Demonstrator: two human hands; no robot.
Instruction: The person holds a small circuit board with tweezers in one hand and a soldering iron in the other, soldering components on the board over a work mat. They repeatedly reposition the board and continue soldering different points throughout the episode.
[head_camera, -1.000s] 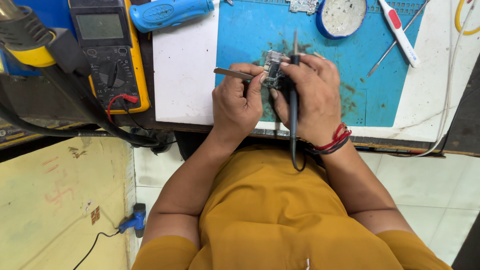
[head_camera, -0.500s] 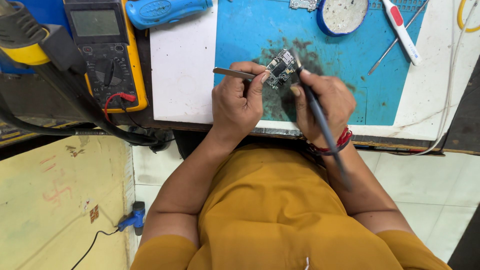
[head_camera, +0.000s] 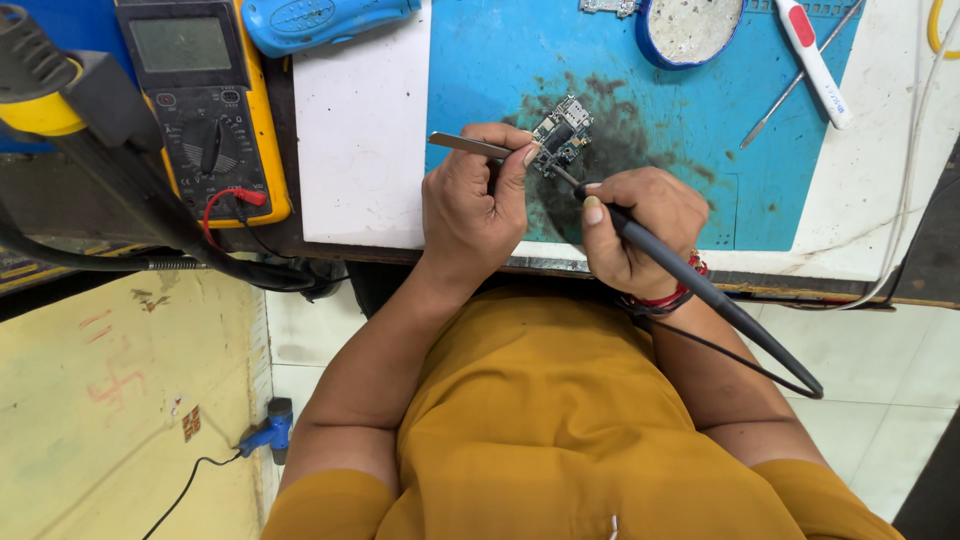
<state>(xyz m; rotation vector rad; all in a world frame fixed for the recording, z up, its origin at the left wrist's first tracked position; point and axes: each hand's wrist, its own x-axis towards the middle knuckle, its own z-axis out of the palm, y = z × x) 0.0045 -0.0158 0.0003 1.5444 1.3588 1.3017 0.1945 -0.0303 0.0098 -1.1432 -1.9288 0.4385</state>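
The left hand's fingers (head_camera: 520, 158) are pinching a pair of slim grey metal tweezers (head_camera: 470, 146), pressed together around the shaft, while the left hand (head_camera: 470, 205) is curling into a loose fist at the mat's near edge. The tweezer tips are meeting the small green printed circuit board (head_camera: 562, 134), which is lying on the scorched, blackened patch of the blue silicone work mat (head_camera: 480, 70).

The right hand (head_camera: 640, 230) is wrapping its fingers closed round a black pen-shaped soldering iron (head_camera: 680, 270), thumb lying along the barrel, its fine tip touching the board's near corner.

The board is looking light, thin, stiff and fragile, crowded with tiny parts; it is probably best gripped by its bare edges, gently.

Beyond are a round blue tin (head_camera: 690, 30) and a yellow-cased multimeter (head_camera: 200, 100).
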